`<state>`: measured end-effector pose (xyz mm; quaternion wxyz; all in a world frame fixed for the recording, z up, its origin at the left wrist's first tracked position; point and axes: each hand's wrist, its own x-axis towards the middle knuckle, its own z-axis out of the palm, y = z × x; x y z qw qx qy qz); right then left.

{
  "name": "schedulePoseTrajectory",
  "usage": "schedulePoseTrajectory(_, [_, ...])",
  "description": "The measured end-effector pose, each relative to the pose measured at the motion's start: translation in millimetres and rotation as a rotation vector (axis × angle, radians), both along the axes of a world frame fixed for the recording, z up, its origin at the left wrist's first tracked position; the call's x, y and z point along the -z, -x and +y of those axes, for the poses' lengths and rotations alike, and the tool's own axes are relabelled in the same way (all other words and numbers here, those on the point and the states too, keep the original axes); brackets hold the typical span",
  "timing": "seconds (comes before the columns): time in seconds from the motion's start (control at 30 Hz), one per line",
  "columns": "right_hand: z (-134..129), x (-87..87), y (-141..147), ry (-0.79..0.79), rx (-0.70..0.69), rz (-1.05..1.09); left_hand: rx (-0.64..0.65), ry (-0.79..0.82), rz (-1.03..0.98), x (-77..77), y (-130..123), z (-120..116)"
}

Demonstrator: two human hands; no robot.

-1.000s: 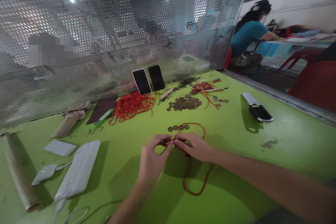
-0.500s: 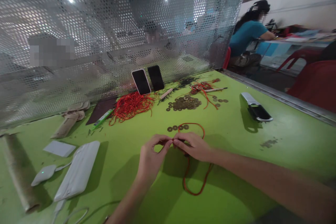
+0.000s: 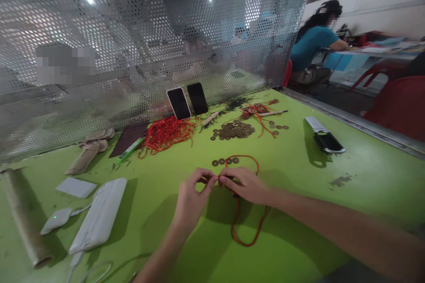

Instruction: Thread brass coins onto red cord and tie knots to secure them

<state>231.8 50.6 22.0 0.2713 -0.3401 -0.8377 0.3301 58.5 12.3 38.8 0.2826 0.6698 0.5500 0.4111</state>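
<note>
The left hand (image 3: pixel 191 197) and the right hand (image 3: pixel 245 184) met fingertip to fingertip over the green table (image 3: pixel 299 177), both pinching the red cord (image 3: pixel 247 230) between thumb and forefinger. From the pinch the cord looped away behind the right hand and trailed back under its wrist. A short row of coins (image 3: pixel 226 161) lay just beyond the hands, near the cord's far loop.

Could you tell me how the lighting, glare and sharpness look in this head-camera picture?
Head view: bright spots of ceiling light glare on the perforated metal screen; the left hand and right hand, pinching the red cord, cast soft shadows on the green table; straight edges bow near the frame borders; the background person looks soft.
</note>
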Motion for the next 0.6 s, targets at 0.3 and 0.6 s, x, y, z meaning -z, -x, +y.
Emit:
schedulePoseTrajectory(0.3, [-0.8, -0.7, -0.2, -0.006, 0.0, -0.024, -0.026, 0.02, -0.034, 1.3, -0.3, 0.3])
schedulePoseTrajectory(0.6, [0.2, 5.2, 0.4, -0.043, -0.01, -0.051, -0.022, 0.091, -0.083, -0.8, -1.4, -1.6])
